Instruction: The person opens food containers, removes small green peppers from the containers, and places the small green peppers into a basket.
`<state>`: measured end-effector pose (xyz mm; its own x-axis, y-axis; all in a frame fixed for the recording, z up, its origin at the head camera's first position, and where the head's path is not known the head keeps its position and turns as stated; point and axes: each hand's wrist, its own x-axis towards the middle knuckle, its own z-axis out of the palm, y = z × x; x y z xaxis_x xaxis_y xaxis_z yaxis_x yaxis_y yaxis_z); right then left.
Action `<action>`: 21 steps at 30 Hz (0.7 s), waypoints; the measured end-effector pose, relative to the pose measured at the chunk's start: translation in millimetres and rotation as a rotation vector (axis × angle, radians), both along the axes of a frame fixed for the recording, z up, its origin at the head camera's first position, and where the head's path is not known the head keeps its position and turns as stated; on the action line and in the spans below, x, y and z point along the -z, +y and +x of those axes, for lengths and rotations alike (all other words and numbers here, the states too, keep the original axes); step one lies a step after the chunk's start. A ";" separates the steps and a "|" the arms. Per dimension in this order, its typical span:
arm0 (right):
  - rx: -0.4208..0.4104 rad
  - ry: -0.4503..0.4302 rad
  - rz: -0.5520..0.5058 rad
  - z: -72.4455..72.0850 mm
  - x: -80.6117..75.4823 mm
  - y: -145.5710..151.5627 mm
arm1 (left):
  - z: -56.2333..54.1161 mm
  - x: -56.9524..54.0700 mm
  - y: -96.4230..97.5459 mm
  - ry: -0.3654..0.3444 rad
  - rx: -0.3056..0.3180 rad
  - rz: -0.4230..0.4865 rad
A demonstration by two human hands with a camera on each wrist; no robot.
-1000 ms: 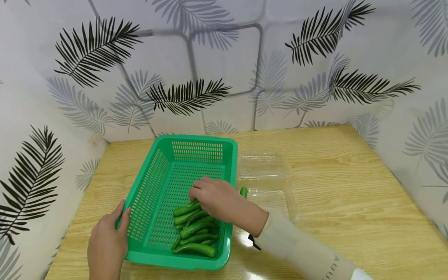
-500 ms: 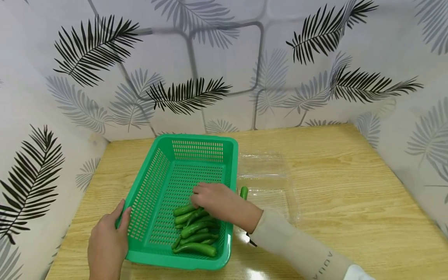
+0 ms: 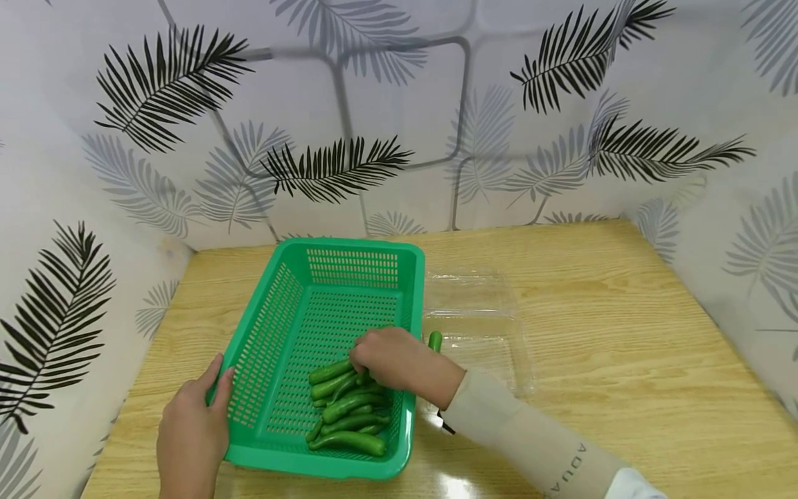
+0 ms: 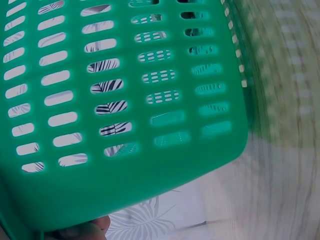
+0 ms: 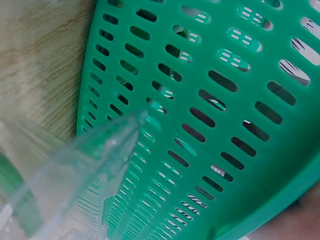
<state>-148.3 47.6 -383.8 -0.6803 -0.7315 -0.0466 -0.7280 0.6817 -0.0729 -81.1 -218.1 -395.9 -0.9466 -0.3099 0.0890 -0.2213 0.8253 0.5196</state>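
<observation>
My left hand grips the left rim of a green plastic basket, thumb over the edge. Several long green chili peppers lie side by side in its near right part. Reaching over the right rim, my right hand has its fingers curled down at the far end of the peppers and pinches one, mostly hidden under the hand. A clear plastic box stands open against the basket's right side, with a green chili pepper in it, partly behind my wrist. The right wrist view shows the basket's slotted wall close up.
Both containers stand on a wood-grain table. The clear lid lies folded back toward the wall, which has a leaf print. My right forearm in a pale sleeve crosses the table at the front right.
My right hand has shifted slightly right and toward me within the basket, uncovering a little more of the upper peppers. The left hand and the basket have stayed in place.
</observation>
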 end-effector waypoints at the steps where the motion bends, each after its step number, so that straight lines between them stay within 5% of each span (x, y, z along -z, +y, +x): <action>1: -0.005 0.007 -0.009 -0.4 0.3 0.1 | 0.1 -0.3 -0.1 -0.002 0.000 0.001; 14: 0.004 -0.026 -0.365 5.8 -21.8 9.4 | 0.2 -1.3 -1.1 -0.009 0.000 -0.006; 21: 0.019 0.103 -0.420 11.4 -34.8 29.0 | 0.9 -2.5 0.1 -0.027 -0.005 -0.009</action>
<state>-136.9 76.5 -349.0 -0.6790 -0.6599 0.3216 -0.7339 0.6214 -0.2743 -80.2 -218.0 -393.3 -0.9471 -0.3140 0.0666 -0.2391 0.8287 0.5061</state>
